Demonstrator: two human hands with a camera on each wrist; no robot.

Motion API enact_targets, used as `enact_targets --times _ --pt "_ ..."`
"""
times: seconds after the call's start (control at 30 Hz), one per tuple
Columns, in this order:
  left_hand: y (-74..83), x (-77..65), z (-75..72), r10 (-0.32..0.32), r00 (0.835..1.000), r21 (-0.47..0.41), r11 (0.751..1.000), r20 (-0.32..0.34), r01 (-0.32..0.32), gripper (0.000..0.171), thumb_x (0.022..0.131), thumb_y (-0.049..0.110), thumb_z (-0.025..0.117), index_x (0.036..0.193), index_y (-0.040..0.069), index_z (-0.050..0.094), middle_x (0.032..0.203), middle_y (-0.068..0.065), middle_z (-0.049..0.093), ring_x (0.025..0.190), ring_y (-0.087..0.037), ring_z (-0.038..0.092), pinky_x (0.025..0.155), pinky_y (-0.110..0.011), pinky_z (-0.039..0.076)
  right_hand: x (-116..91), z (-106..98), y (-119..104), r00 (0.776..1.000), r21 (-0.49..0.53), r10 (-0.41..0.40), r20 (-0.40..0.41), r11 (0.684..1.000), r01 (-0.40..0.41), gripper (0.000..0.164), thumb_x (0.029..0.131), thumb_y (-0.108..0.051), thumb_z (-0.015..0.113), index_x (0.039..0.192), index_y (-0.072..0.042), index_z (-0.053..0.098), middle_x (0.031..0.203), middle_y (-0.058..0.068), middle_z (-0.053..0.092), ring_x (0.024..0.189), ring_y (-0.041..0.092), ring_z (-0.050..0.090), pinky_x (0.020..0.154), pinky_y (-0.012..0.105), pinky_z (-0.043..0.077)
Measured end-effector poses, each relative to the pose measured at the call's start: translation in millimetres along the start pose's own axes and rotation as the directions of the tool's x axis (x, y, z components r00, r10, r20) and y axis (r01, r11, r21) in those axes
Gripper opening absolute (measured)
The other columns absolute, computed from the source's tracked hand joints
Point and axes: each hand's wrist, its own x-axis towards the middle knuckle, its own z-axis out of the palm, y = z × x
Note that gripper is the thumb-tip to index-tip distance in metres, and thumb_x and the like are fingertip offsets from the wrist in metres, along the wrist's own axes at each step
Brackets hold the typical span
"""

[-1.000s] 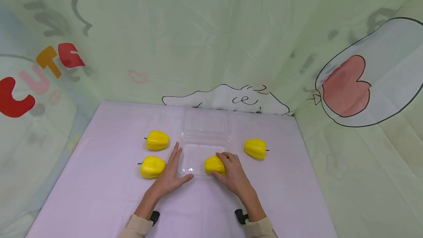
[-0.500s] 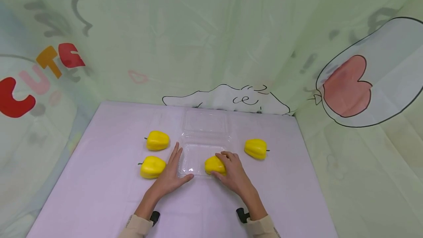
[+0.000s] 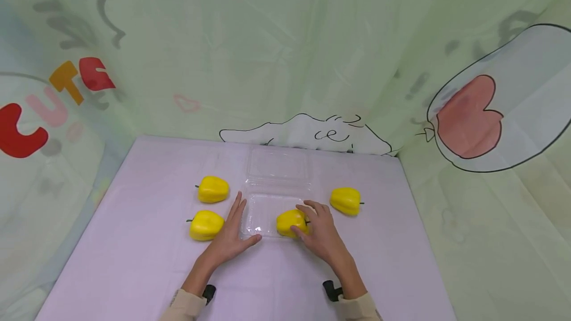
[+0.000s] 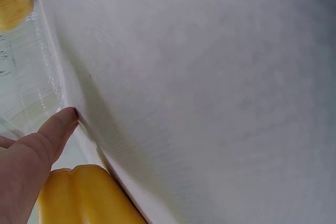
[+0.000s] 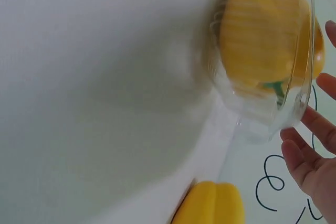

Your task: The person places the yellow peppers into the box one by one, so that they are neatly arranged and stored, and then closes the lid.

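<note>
- The backdrop cloth (image 3: 285,53) stands at the far side, and the pale table (image 3: 272,281) spreads out before me; neither has changed.
- The clear container (image 3: 260,214) lies unfolded between my hands, its lid half (image 3: 276,165) on the far side and its tray half on the near side. It sits where it sat a second ago.
- My right hand (image 3: 322,229) is what has changed: it has drawn back a little to the right and its fingers have spread. Half a second ago they wrapped the pepper's right end; now I have fingers and thumb apart, just beside it, clamped on nothing. Whether a fingertip still brushes the skin I cannot tell.
- My left hand (image 3: 229,237) has not shifted. Its fingers lie straight along the container's left side, the thumb reaching toward the near edge, gripping nothing; I cannot tell how firmly it touches the plastic.
- The pepper in the tray (image 3: 289,222) lies on its side in the right part of the near half and has kept its place as my grip came off. I judge that the container now bears it and the placing of this one is as good as done.
- Three more yellow peppers lie outside: the far-left pepper (image 3: 213,189), the near-left pepper (image 3: 206,225) beside my left hand, and the right-hand pepper (image 3: 345,200).
- Smallest, the green stem (image 3: 308,222) of the placed pepper now shows, pointing right between my parted fingers and thumb.
</note>
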Motion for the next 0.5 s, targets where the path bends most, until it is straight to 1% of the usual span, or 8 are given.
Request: enact_targets --times 0.17,0.33,0.5 --pt "-0.1 0.0 -0.2 -0.003 1.000 -0.005 1.000 0.000 0.003 0.110 0.089 0.042 0.082 0.172 0.015 0.014 0.181 0.006 -0.008 0.169 -0.032 0.011 0.131 -0.063 0.026 1 -7 13 0.999 -0.017 0.002 -0.040 1.000 -0.003 0.061 0.091 -0.031 0.084 0.145 -0.012 0.063 0.155 0.017 0.054 0.143 0.041 0.048 0.120 0.063 0.046" --pt "-0.5 -0.1 -0.3 -0.005 1.000 -0.005 1.000 0.004 0.005 0.110 0.089 0.043 0.082 0.172 0.015 0.014 0.181 0.006 -0.008 0.169 -0.032 0.011 0.132 -0.063 0.026 4 -19 29 0.996 0.004 0.039 -0.077 0.999 -0.039 0.065 0.092 -0.028 0.084 0.148 -0.008 0.058 0.156 0.020 0.052 0.145 0.042 0.047 0.123 0.064 0.042" --pt "0.6 -0.3 -0.8 -0.004 1.000 -0.005 1.000 0.003 0.004 0.111 0.089 0.043 0.082 0.172 0.015 0.014 0.181 0.006 -0.008 0.169 -0.032 0.011 0.132 -0.062 0.026 7 -34 45 0.992 0.028 0.077 -0.103 0.997 -0.075 0.061 0.095 -0.026 0.079 0.149 -0.005 0.057 0.157 0.023 0.049 0.147 0.044 0.043 0.125 0.066 0.038"
